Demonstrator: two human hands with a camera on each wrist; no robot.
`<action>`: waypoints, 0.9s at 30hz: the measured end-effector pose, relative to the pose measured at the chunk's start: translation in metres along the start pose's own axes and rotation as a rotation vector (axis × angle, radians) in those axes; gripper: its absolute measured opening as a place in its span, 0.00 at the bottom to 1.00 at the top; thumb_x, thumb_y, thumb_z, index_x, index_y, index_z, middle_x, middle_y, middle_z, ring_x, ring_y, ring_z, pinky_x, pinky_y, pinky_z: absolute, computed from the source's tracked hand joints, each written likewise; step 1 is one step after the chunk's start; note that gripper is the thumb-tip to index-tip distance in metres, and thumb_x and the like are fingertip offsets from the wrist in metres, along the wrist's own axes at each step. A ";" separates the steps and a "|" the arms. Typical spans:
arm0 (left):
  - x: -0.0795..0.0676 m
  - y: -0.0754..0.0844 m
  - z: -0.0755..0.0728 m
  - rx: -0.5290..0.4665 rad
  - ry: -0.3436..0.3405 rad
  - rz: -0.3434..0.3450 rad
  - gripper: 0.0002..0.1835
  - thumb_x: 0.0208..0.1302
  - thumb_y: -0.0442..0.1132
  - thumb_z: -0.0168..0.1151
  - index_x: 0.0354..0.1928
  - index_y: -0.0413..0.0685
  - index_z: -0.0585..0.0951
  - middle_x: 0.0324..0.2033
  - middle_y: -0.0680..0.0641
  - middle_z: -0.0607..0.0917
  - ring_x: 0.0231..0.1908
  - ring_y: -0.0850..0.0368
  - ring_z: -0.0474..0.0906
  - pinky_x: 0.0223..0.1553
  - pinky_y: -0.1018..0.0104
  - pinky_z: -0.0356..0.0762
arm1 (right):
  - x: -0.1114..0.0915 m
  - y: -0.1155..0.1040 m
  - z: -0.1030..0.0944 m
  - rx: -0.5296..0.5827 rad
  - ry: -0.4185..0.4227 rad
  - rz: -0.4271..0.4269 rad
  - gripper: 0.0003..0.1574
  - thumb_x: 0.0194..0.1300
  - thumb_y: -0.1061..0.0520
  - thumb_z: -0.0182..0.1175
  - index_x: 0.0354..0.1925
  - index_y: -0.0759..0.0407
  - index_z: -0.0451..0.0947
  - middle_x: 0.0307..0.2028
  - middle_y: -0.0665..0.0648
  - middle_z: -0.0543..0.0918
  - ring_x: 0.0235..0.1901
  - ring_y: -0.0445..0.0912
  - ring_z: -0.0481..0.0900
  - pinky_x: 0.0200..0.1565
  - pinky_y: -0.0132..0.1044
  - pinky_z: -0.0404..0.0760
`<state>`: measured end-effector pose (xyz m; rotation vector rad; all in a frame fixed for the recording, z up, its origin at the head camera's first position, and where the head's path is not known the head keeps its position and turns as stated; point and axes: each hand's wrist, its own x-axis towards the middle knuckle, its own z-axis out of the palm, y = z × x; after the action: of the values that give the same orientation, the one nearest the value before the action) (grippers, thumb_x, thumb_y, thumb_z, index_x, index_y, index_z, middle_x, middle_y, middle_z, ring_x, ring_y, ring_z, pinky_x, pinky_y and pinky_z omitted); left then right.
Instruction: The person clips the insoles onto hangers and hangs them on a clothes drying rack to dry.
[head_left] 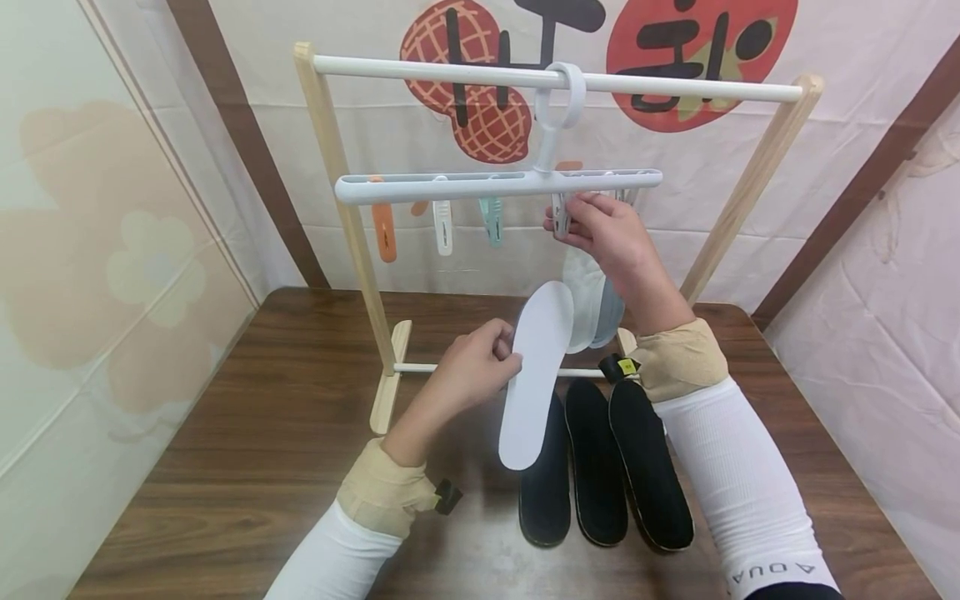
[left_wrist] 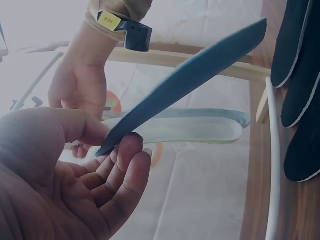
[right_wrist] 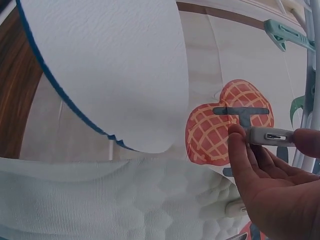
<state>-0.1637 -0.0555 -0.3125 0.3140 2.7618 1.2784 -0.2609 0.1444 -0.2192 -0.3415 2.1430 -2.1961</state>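
Plainly, on the white hanger (head_left: 435, 190) the row starts at left with an orange clip (head_left: 384, 232), then a white clip (head_left: 443, 229) and a teal clip (head_left: 492, 221). Below them the person's left hand (head_left: 477, 362) holds a white insole (head_left: 536, 375) — thumb and fingers pinched together on its left edge, the insole above the tabletop (head_left: 285, 467), its upper end leaning right. That end is below a grey clip (head_left: 560, 217), apart from it; the right hand (head_left: 611, 232) has its fingers clamped on this clip. A pale insole (head_left: 582, 308) and a blue-grey insole (head_left: 610, 318) hang beneath the right hand. Lower down, three black insoles (head_left: 596, 467) lie side by side on the tabletop — the leftmost partly covered by the white one.
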 end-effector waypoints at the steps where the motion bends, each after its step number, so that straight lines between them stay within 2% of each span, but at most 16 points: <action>1: 0.000 0.001 0.000 -0.004 -0.001 0.000 0.17 0.69 0.41 0.60 0.56 0.43 0.77 0.34 0.48 0.83 0.30 0.54 0.79 0.30 0.63 0.77 | 0.000 0.000 0.000 0.006 0.001 0.000 0.25 0.77 0.53 0.54 0.65 0.65 0.71 0.56 0.64 0.81 0.54 0.49 0.83 0.63 0.40 0.75; 6: 0.000 0.003 -0.002 -0.012 0.000 0.003 0.17 0.69 0.40 0.60 0.56 0.43 0.77 0.34 0.48 0.83 0.31 0.54 0.79 0.30 0.63 0.77 | 0.001 0.000 0.000 0.024 -0.002 -0.009 0.24 0.78 0.54 0.53 0.66 0.65 0.72 0.53 0.63 0.82 0.52 0.48 0.83 0.64 0.41 0.74; 11: 0.001 0.004 -0.002 -0.012 0.011 0.007 0.16 0.69 0.40 0.59 0.56 0.43 0.77 0.34 0.48 0.84 0.32 0.54 0.79 0.32 0.63 0.77 | 0.001 0.000 0.000 0.031 -0.021 -0.013 0.26 0.78 0.57 0.52 0.69 0.64 0.70 0.59 0.61 0.78 0.54 0.49 0.80 0.64 0.42 0.73; 18: 0.002 0.005 -0.003 -0.014 0.032 0.019 0.15 0.68 0.41 0.60 0.54 0.44 0.78 0.34 0.50 0.84 0.33 0.54 0.79 0.34 0.62 0.76 | 0.002 0.002 -0.001 0.096 -0.054 -0.011 0.26 0.78 0.60 0.50 0.68 0.71 0.67 0.50 0.57 0.79 0.50 0.46 0.80 0.65 0.41 0.72; 20: 0.002 0.005 -0.003 -0.014 0.041 0.025 0.15 0.68 0.41 0.60 0.54 0.44 0.78 0.33 0.50 0.84 0.33 0.54 0.79 0.35 0.62 0.76 | 0.002 0.002 -0.001 0.099 -0.070 -0.008 0.27 0.79 0.60 0.49 0.70 0.71 0.65 0.52 0.58 0.78 0.50 0.46 0.79 0.64 0.39 0.72; 23: 0.002 0.005 -0.003 -0.025 0.051 0.029 0.16 0.67 0.41 0.60 0.54 0.45 0.78 0.33 0.51 0.85 0.32 0.55 0.79 0.34 0.62 0.75 | 0.001 0.001 -0.001 0.135 -0.109 -0.018 0.27 0.80 0.60 0.46 0.72 0.67 0.63 0.55 0.57 0.75 0.51 0.47 0.77 0.60 0.37 0.74; 27: 0.002 0.006 -0.003 -0.052 0.054 0.026 0.17 0.67 0.41 0.60 0.55 0.45 0.78 0.33 0.50 0.84 0.32 0.55 0.79 0.33 0.63 0.75 | 0.000 0.000 -0.001 0.204 -0.153 -0.025 0.26 0.80 0.61 0.45 0.72 0.62 0.64 0.52 0.57 0.78 0.50 0.47 0.79 0.55 0.35 0.77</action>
<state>-0.1653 -0.0537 -0.3056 0.3169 2.7719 1.3829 -0.2609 0.1453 -0.2196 -0.5071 1.8298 -2.2929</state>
